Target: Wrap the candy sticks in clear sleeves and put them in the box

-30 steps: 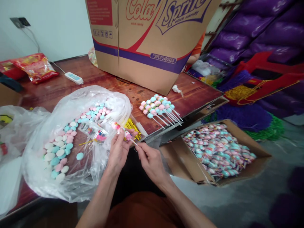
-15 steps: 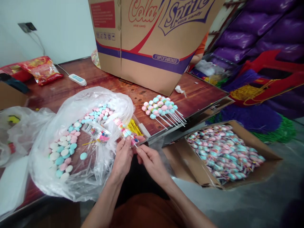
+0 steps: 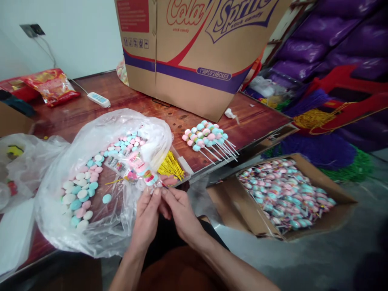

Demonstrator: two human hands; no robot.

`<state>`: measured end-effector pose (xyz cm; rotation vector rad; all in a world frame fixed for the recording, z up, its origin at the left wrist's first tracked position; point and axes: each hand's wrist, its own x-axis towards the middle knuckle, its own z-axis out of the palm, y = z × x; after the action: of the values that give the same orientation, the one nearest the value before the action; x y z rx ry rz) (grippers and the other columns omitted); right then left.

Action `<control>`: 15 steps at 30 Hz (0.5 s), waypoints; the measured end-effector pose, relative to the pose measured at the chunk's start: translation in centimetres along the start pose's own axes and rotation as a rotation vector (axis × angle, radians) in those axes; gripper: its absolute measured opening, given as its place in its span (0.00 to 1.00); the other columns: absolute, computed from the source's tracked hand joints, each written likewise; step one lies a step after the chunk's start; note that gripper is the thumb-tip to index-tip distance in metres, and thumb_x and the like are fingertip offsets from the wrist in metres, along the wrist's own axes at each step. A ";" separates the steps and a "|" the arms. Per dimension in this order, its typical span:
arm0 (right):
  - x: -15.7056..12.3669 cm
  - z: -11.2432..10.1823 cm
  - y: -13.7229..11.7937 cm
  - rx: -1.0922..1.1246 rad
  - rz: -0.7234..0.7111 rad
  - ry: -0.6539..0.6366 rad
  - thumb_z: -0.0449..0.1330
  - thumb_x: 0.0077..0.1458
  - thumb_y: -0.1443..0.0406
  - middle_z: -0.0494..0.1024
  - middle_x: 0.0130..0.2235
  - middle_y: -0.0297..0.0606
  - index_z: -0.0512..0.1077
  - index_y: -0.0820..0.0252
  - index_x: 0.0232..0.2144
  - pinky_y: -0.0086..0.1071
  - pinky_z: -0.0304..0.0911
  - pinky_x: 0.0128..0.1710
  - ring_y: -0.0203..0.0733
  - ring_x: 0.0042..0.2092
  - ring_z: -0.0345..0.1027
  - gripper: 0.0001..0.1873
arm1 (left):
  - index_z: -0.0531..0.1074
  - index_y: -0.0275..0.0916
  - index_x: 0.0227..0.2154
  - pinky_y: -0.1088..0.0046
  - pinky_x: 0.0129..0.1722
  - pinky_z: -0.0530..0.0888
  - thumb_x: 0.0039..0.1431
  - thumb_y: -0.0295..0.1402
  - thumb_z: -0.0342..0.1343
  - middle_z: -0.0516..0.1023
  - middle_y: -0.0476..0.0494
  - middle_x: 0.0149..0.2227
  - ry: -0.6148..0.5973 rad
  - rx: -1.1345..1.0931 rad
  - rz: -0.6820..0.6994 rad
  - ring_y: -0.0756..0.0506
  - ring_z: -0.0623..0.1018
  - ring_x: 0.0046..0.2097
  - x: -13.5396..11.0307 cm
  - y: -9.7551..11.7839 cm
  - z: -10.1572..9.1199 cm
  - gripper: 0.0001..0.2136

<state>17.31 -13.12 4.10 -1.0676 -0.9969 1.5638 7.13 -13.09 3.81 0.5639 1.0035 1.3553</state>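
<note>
My left hand (image 3: 148, 214) and my right hand (image 3: 178, 212) meet at the table's front edge, fingertips pinched together on the stick end of a wrapped candy skewer (image 3: 142, 169) that points up and to the left. Just behind the hands lies a bundle of gold twist ties (image 3: 171, 165) in a small tray. To the left, an open clear plastic bag (image 3: 87, 133) holds several loose pink, blue and white candies (image 3: 81, 186). A pile of unwrapped candy skewers (image 3: 206, 137) lies on the wooden table (image 3: 145, 107) to the right.
A large Cola/Sprite cardboard box (image 3: 194, 52) stands at the back. An open carton (image 3: 291, 194) full of wrapped skewers sits on the floor at right. A power strip (image 3: 98, 100), red snack bags (image 3: 51, 85) and more plastic bags (image 3: 18, 161) are at left. Purple bundles (image 3: 333, 36) fill the right.
Both hands have drawn closer together and shifted left. The skewer has swung from lying level to pointing up and left, with the right fingers now at its stick end beside the left.
</note>
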 end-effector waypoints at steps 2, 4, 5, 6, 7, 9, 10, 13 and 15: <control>0.3 0.2 -0.6 -0.051 0.031 -0.143 0.50 0.66 0.52 0.62 0.16 0.26 0.63 0.58 0.21 0.26 0.52 0.21 0.30 0.18 0.52 0.24 | 0.80 0.40 0.40 0.67 0.35 0.78 0.54 0.40 0.67 0.78 0.43 0.30 -0.076 -0.041 -0.043 0.45 0.77 0.32 -0.2 1.0 -0.7 0.13; 0.8 -0.3 -1.4 -0.324 -0.042 -0.300 0.50 0.67 0.58 0.69 0.19 0.30 0.68 0.59 0.22 0.26 0.57 0.25 0.32 0.21 0.61 0.22 | 0.79 0.39 0.37 0.69 0.32 0.76 0.54 0.41 0.67 0.72 0.46 0.26 -0.116 -0.091 -0.007 0.46 0.74 0.31 0.0 1.8 -1.2 0.12; 1.2 -0.7 -1.7 -0.516 -0.111 -0.336 0.52 0.66 0.61 0.73 0.22 0.31 0.69 0.59 0.23 0.27 0.59 0.29 0.33 0.25 0.65 0.20 | 0.79 0.38 0.35 0.71 0.32 0.75 0.53 0.40 0.68 0.68 0.48 0.24 -0.105 -0.111 0.038 0.47 0.72 0.31 0.2 2.0 -1.3 0.11; 1.8 -1.2 -2.0 -0.722 -0.182 -0.322 0.54 0.65 0.65 0.76 0.25 0.33 0.71 0.59 0.23 0.28 0.60 0.32 0.35 0.29 0.69 0.17 | 0.79 0.38 0.33 0.73 0.32 0.74 0.53 0.39 0.69 0.65 0.50 0.23 -0.075 -0.123 0.086 0.49 0.70 0.30 0.4 2.1 -1.4 0.11; 2.5 -1.7 -2.2 -0.921 -0.236 -0.249 0.55 0.63 0.68 0.78 0.28 0.35 0.72 0.59 0.24 0.29 0.61 0.34 0.37 0.32 0.71 0.15 | 0.78 0.37 0.32 0.76 0.31 0.72 0.53 0.38 0.69 0.62 0.52 0.23 -0.033 -0.126 0.126 0.51 0.67 0.29 0.7 2.1 -1.4 0.10; 4.2 -2.5 -2.4 -1.245 -0.252 -0.031 0.56 0.62 0.71 0.80 0.34 0.39 0.75 0.58 0.29 0.30 0.61 0.35 0.42 0.37 0.72 0.11 | 0.77 0.36 0.32 0.80 0.28 0.67 0.53 0.36 0.69 0.59 0.54 0.23 0.042 -0.115 0.159 0.54 0.62 0.27 1.1 1.9 -1.4 0.10; 5.1 -2.8 -2.3 -1.363 -0.222 0.068 0.56 0.62 0.71 0.80 0.37 0.42 0.76 0.59 0.32 0.31 0.62 0.35 0.44 0.39 0.73 0.10 | 0.76 0.36 0.31 0.81 0.26 0.65 0.54 0.36 0.68 0.59 0.54 0.23 0.062 -0.103 0.157 0.54 0.60 0.26 1.3 1.8 -1.4 0.10; 7.4 -3.1 -1.8 -1.583 -0.117 0.148 0.55 0.63 0.71 0.80 0.42 0.48 0.77 0.61 0.40 0.33 0.64 0.36 0.49 0.45 0.74 0.10 | 0.71 0.38 0.29 0.81 0.24 0.61 0.54 0.36 0.68 0.59 0.55 0.23 0.046 -0.082 0.119 0.54 0.59 0.25 1.6 1.5 -1.4 0.11; 8.3 -2.9 -1.4 -1.658 -0.070 0.090 0.52 0.63 0.74 0.80 0.43 0.50 0.76 0.62 0.42 0.34 0.65 0.38 0.50 0.48 0.74 0.13 | 0.68 0.39 0.27 0.81 0.23 0.60 0.54 0.36 0.68 0.59 0.55 0.22 0.038 -0.092 0.106 0.54 0.58 0.24 1.7 1.4 -1.5 0.13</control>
<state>19.16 -4.49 3.18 -2.0312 -2.2770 0.3030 5.01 -11.53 3.76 0.5296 0.9478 1.5034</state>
